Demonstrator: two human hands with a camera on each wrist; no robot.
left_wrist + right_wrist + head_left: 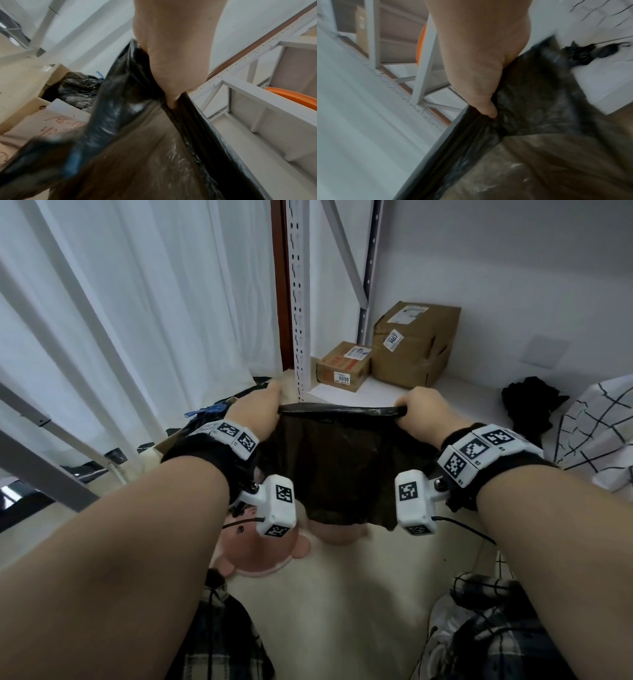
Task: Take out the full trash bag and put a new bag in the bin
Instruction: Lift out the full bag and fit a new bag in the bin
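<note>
A thin black new trash bag [335, 467] hangs stretched between both hands, its top edge pulled taut. My left hand [260, 409] grips the bag's left top corner, and my right hand [421, 409] grips the right one. In the left wrist view my left hand [171, 60] has its fingers curled into the bag [137, 148]. The right wrist view, blurred, shows my right hand [479, 74] pinching the bag [539, 121]. A full black bag [78, 89] with a blue tie sits in a cardboard box to the left. Below the hanging bag, a pink round thing with a cartoon face [270, 556] lies on the floor.
Ahead stands a white metal shelf upright [301, 302], with two cardboard parcels [344, 366] [414, 342] on the low shelf. White curtains [137, 302] hang to the left. To the right lie a black cloth [529, 402] and a white grid-patterned fabric [599, 426].
</note>
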